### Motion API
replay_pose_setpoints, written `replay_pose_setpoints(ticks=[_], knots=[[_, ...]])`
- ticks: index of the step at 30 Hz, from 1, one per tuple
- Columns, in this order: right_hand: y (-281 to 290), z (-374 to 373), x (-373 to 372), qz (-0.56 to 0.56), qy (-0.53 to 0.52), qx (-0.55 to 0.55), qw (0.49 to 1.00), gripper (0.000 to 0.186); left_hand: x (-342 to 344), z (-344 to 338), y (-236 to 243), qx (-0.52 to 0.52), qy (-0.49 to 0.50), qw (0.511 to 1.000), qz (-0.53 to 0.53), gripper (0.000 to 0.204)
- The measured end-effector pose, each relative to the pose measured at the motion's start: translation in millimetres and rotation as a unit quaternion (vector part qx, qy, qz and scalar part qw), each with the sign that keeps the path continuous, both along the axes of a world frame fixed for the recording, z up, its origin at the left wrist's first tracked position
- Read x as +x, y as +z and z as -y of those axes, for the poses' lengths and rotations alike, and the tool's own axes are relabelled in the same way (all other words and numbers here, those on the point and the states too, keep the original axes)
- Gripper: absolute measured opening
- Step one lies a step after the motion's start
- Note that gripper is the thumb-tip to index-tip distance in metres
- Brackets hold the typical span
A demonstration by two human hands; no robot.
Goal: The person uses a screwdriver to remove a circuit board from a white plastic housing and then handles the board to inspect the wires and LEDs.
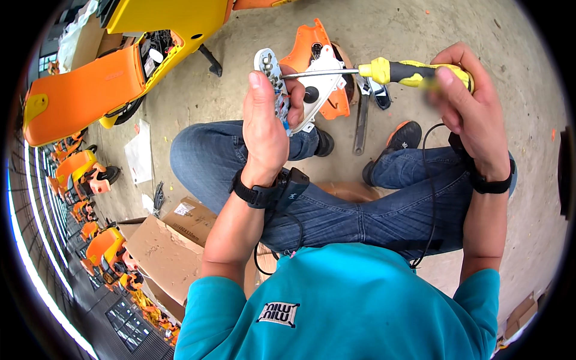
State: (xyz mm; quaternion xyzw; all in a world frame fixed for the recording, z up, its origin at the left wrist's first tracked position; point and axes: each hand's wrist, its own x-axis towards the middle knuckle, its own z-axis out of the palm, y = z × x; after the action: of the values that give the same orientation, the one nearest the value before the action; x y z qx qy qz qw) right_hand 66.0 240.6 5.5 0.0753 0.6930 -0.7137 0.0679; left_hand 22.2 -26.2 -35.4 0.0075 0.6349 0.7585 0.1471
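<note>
My left hand grips a narrow pale plastic part with a row of small fittings and some blue and red detail, held upright. My right hand is wrapped round the yellow and black handle of a screwdriver. Its steel shaft runs leftward to the pale part, where the tip meets it or lies just beside it. Beyond my hands are a white plate with a dark round centre and an orange plastic shell.
An orange and yellow scooter body stands at upper left, with many more behind it. A wrench and a dark object lie on the concrete floor. Opened cardboard boxes, a white sheet and cables are beside my legs.
</note>
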Motion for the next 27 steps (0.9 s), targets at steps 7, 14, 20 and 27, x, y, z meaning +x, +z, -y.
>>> replay_pose_setpoints(ticks=[7,14,20,27], knots=[[-23.2,2.1,-2.2,-0.168,-0.001,0.138,0.976,0.022,-8.1,-3.7,0.8,0.068,0.008,0.998,0.002,0.057],[5.3,-15.4,-2.6,0.035,0.019,0.096,0.995,0.027,-4.2,-6.0,-3.3,0.048,-0.008,0.999,0.009,0.058],[-22.9,-3.6,-3.8,-0.121,-0.064,0.082,0.987,0.03,-4.5,-6.9,-1.5,0.042,-0.005,0.999,0.01,0.057],[-2.2,-15.2,-5.6,0.045,0.028,0.079,0.995,0.03,-3.9,-5.8,-2.3,0.055,0.001,0.998,0.014,0.057]])
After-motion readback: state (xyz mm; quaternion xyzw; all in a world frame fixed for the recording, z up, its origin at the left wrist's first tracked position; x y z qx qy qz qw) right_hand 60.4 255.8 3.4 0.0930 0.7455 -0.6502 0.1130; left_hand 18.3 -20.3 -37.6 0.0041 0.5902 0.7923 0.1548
